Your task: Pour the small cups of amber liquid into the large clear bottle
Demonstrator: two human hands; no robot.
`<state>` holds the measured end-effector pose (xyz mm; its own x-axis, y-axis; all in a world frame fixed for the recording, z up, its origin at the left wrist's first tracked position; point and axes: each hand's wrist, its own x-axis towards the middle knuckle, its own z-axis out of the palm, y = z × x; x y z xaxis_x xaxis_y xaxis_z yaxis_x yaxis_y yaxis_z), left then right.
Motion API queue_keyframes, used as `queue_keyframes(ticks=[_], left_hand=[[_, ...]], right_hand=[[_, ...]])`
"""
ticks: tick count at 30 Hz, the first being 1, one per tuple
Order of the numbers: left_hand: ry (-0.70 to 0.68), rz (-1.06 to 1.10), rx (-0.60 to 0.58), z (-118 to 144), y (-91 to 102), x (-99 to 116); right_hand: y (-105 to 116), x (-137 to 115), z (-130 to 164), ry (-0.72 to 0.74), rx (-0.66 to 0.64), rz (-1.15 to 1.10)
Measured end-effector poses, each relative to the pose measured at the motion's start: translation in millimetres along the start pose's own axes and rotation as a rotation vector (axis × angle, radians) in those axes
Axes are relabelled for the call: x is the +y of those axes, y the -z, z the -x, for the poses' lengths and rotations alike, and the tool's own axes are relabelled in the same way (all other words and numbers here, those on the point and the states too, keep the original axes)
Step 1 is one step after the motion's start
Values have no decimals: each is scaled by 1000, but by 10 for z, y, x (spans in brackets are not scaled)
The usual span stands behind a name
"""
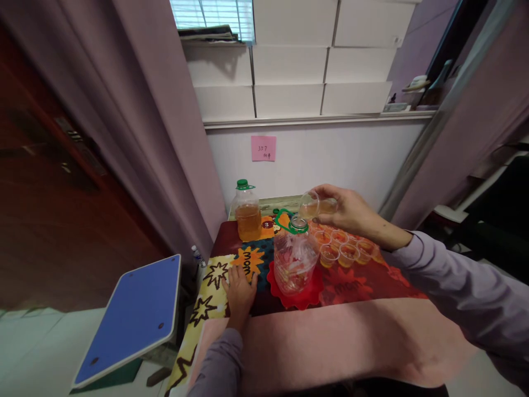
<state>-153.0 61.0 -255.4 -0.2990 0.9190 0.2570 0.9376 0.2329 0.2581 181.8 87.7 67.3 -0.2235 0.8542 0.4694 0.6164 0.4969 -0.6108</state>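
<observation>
My right hand [345, 209] is wrapped round a clear plastic cup [309, 205], tilted toward the open mouth of a clear plastic jug [295, 262]. Some pale amber liquid shows in the cup. The jug has a green handle ring [284, 219] at its neck and stands upright on a red scalloped plate [275, 286]. Flat on the patterned tablecloth, left of the jug, rests my left hand [239, 292], holding nothing. Several clear cups [348, 253] with amber liquid stand together right of the jug, below my right hand.
A second jug [248, 220] with a green cap and amber liquid stands at the back left. Behind the table is a white wall with a pink note [263, 149]. A blue-topped stool [136, 314] and a small bottle [198, 256] are left of the table.
</observation>
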Motion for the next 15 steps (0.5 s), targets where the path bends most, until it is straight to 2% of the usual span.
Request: queue_keyframes(ticks=[15], left_hand=[[-2,0,3,1,0,-4]], right_hand=[[2,-25,-6,42,0,170]])
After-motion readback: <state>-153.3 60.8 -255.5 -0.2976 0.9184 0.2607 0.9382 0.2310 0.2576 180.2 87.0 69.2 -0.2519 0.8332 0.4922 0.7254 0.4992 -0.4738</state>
